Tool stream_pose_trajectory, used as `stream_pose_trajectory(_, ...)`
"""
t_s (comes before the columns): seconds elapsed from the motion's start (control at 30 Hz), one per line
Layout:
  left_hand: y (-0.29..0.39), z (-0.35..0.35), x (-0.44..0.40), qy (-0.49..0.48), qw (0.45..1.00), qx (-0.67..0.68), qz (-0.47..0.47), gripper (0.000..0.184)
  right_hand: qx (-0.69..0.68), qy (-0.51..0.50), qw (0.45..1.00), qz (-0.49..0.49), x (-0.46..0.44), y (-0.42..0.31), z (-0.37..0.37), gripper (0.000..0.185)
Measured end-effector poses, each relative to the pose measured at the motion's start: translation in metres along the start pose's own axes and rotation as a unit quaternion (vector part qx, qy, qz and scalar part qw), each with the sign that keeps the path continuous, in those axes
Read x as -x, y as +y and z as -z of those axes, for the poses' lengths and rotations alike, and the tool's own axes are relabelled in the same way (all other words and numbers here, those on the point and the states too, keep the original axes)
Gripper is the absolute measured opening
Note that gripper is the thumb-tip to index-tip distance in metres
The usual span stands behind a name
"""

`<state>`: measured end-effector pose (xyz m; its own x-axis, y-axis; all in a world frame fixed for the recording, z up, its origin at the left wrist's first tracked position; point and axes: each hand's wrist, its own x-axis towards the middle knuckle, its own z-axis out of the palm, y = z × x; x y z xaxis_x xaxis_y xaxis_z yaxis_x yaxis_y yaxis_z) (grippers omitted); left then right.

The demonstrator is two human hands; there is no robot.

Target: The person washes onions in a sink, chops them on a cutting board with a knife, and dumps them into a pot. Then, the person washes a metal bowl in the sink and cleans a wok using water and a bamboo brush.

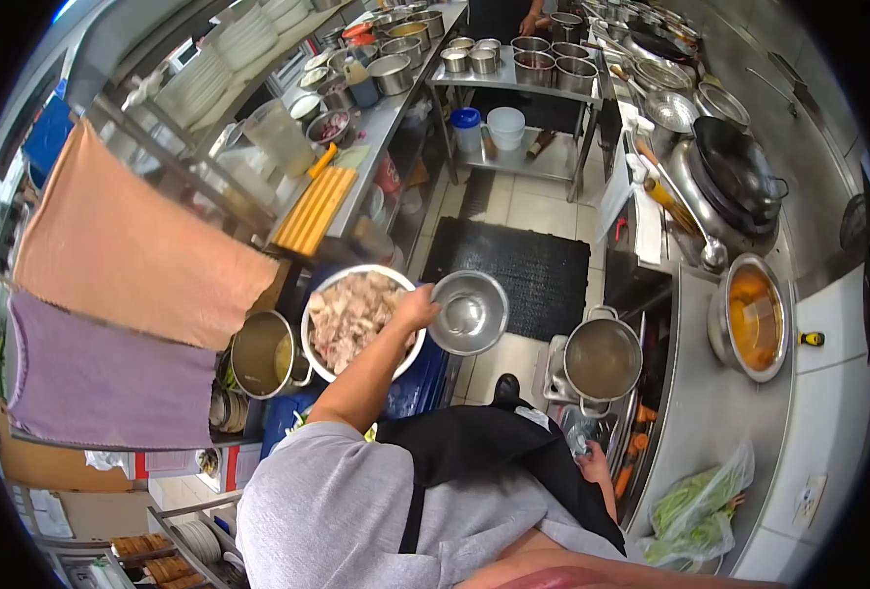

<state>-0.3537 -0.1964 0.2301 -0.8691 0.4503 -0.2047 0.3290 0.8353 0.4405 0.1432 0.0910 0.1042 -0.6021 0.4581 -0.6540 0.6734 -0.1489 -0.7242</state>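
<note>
Along either side of a narrow kitchen aisle run steel counters (695, 417), with a dark rubber mat (513, 260) on the tiled floor between them. At the left, an orange cloth (135, 240) and a purple cloth (111, 368) are spread side by side. Next in size comes a white-rimmed basin (307, 339) heaped with pale pink chunks of meat (349, 319); a steel pot (251, 351) stands just beside it, on the side away from the aisle. Across the aisle, a dark wok (734, 167) sits on the cooking range, a wide bowl (717, 314) of orange liquid rests on the counter, and a two-handled pot (638, 360) stands lower down, near the counter's edge. A clear bag of greens (695, 510) lies farther along that counter. Smaller again is the metal bowl (470, 312), held out over the aisle just beside the basin, on its right. The left hand (417, 308) has its fingers closed on the near rim of this bowl, so the bowl lies directly to the right of the knuckles, while the meat lies to the left of the hand, beyond the wrist. Well apart from both, the right hand (597, 465) is low by the apron, fingers partly curled at a clear plastic item (582, 429); whether it grips that item I cannot tell.
</note>
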Motion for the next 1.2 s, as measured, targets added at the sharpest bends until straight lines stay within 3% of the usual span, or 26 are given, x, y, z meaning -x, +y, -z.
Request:
stream_pose_trajectory(0.07, -0.015, 0.021, -0.026, 0.009, 0.996, 0.000, 0.085, 0.043, 0.124, -0.010, 0.985, 0.121, -0.070, 0.016, 0.010, 0.052)
stream_pose_trajectory(0.13, -0.039, 0.051, -0.063, -0.016, 0.973, 0.117, 0.198, 0.046, 0.087, -0.048, 0.993, 0.066, -0.087, -0.070, 0.020, 0.053)
stream_pose_trajectory(0.2, -0.008, 0.110, -0.079, 0.044, 0.970, 0.111, 0.210, 0.044, 0.044, -0.038, 0.994, 0.092, -0.106, -0.144, 0.029, 0.052)
stream_pose_trajectory(0.27, -0.057, 0.112, -0.129, 0.125, 0.964, 0.163, 0.168, 0.035, 0.068, -0.039, 0.990, 0.117, -0.148, -0.175, 0.049, 0.052)
stream_pose_trajectory(0.3, -0.039, 0.128, -0.136, 0.156, 0.941, 0.221, 0.206, 0.033, 0.091, -0.039, 0.984, 0.145, -0.170, -0.193, 0.057, 0.052)
stream_pose_trajectory(0.37, -0.025, 0.146, -0.163, 0.210, 0.867, 0.376, 0.252, 0.030, 0.037, -0.038, 0.995, 0.088, -0.178, -0.271, 0.057, 0.049)
stream_pose_trajectory(0.47, -0.098, 0.131, -0.255, 0.238, 0.728, 0.594, 0.246, 0.031, -0.008, -0.063, 0.993, 0.098, -0.206, -0.367, 0.056, 0.046)
stream_pose_trajectory(0.57, -0.137, 0.133, -0.345, 0.237, 0.716, 0.605, 0.255, 0.030, -0.041, -0.092, 0.986, 0.133, -0.249, -0.427, 0.052, 0.044)
stream_pose_trajectory(0.63, -0.143, 0.142, -0.408, 0.276, 0.657, 0.635, 0.298, 0.028, -0.088, -0.103, 0.979, 0.150, -0.286, -0.462, 0.053, 0.040)
stream_pose_trajectory(0.83, -0.164, 0.166, -0.535, 0.338, 0.571, 0.674, 0.324, 0.039, -0.078, -0.041, 0.995, 0.040, -0.355, -0.500, 0.066, 0.043)
stream_pose_trajectory(1.03, -0.174, 0.162, -0.591, 0.365, 0.541, 0.690, 0.314, 0.054, -0.032, -0.021, 0.999, 0.024, -0.371, -0.545, 0.072, 0.043)
stream_pose_trajectory(1.2, -0.116, 0.166, -0.584, 0.416, 0.523, 0.675, 0.312, 0.063, -0.044, -0.049, 0.997, 0.039, -0.438, -0.557, 0.076, 0.041)
